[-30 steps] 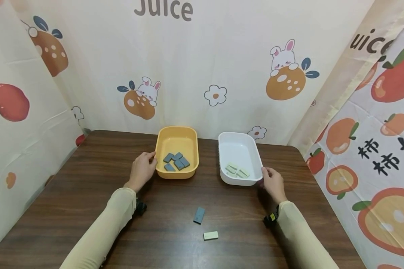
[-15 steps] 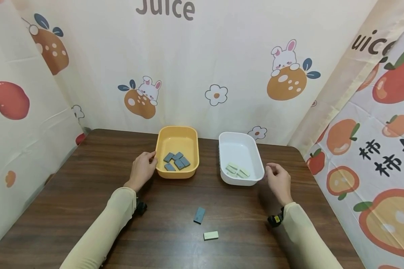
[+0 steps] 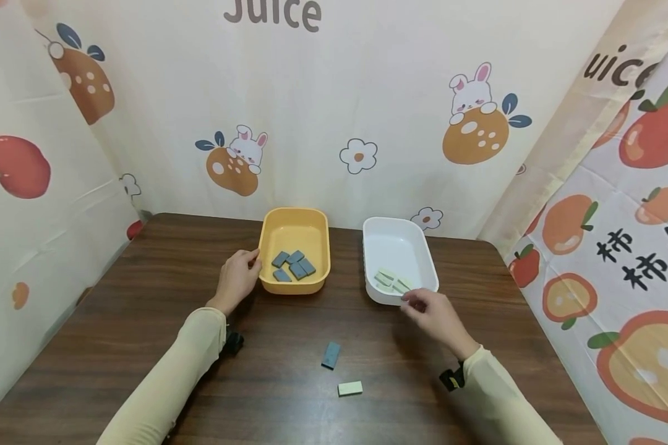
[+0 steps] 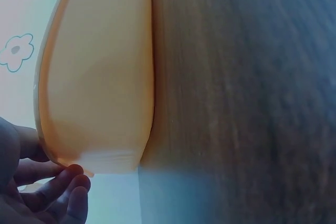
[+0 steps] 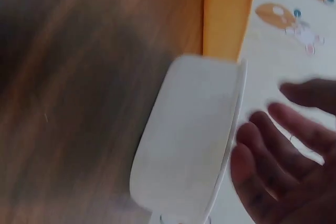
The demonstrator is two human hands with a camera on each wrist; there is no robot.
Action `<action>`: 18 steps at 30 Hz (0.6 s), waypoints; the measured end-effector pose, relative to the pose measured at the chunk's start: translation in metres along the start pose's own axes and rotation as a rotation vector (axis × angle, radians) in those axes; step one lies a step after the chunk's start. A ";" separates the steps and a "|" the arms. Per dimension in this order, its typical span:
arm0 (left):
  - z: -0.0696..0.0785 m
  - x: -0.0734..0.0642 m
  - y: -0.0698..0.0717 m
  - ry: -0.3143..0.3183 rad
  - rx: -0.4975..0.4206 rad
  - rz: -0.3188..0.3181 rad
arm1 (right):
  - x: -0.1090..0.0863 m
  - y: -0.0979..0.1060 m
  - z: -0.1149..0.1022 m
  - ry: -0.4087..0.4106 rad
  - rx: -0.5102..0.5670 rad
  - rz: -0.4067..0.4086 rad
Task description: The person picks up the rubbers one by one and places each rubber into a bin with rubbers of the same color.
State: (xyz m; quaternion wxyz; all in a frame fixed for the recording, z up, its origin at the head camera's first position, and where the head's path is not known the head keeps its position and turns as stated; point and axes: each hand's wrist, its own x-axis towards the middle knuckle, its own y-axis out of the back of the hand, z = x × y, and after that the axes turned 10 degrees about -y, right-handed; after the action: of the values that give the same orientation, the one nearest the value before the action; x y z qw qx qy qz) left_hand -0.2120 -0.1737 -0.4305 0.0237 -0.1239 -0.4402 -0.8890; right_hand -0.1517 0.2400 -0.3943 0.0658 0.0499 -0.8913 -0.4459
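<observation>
A yellow plastic bin (image 3: 294, 288) holds several blue-grey tiles (image 3: 297, 270). My left hand (image 3: 237, 279) pinches its left rim between thumb and fingers, as the left wrist view shows from the side. To the right stands a white plastic bin (image 3: 392, 247) with several pale green tiles (image 3: 386, 277) inside. Near its front right corner hovers my right hand (image 3: 434, 315), fingers loosely bent and holding nothing. In the right wrist view those fingers (image 5: 247, 166) spread beside the white rim; whether they touch it I cannot tell.
On the dark wooden table (image 3: 278, 383) lie a single blue-grey tile (image 3: 331, 355) and a single pale green tile (image 3: 350, 388), both nearer than the bins. A fruit-printed curtain (image 3: 312, 93) hangs right behind the table, with more printed cloth on both sides.
My right hand has let go of the white bin's right side, drawn off to the right, then swung left to the bin's front corner. The left hand keeps its grip in place.
</observation>
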 end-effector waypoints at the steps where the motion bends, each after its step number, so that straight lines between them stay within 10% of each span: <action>1: 0.000 0.000 0.000 0.000 0.000 -0.004 | -0.002 -0.002 -0.002 0.031 -0.021 -0.045; 18: 0.001 0.000 0.000 0.003 -0.012 -0.011 | -0.040 -0.035 -0.037 0.301 -0.091 -0.375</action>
State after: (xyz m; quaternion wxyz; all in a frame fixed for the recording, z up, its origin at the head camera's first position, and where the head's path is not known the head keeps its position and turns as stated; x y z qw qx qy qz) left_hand -0.2114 -0.1728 -0.4300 0.0191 -0.1202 -0.4354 -0.8920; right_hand -0.1052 0.1957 -0.4029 0.1160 0.2774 -0.8255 -0.4776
